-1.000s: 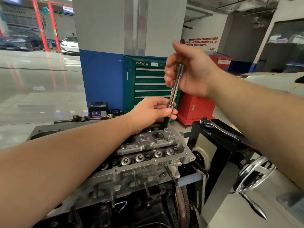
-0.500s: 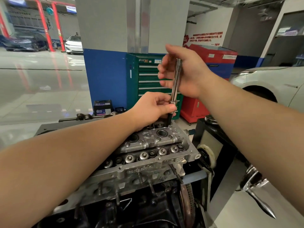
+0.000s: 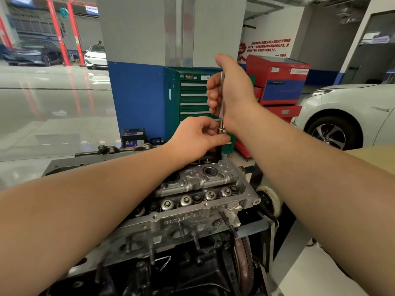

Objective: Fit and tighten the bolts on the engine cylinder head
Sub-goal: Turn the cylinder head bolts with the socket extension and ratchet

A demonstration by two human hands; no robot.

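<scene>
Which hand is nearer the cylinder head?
Left. The left hand pinches the extension bar's lower end at the socket, just above the cylinder head. The right hand grips the bar's top, higher up.

Both hands grip extension bar point(image 3: 221, 107), cylinder head point(image 3: 192, 201)

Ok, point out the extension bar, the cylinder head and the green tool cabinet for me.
extension bar point(image 3: 221, 107), head view, on the shaft below the right hand's fingers.
cylinder head point(image 3: 192, 216), head view, on its near side wall.
green tool cabinet point(image 3: 192, 99), head view, on a drawer front.
</scene>
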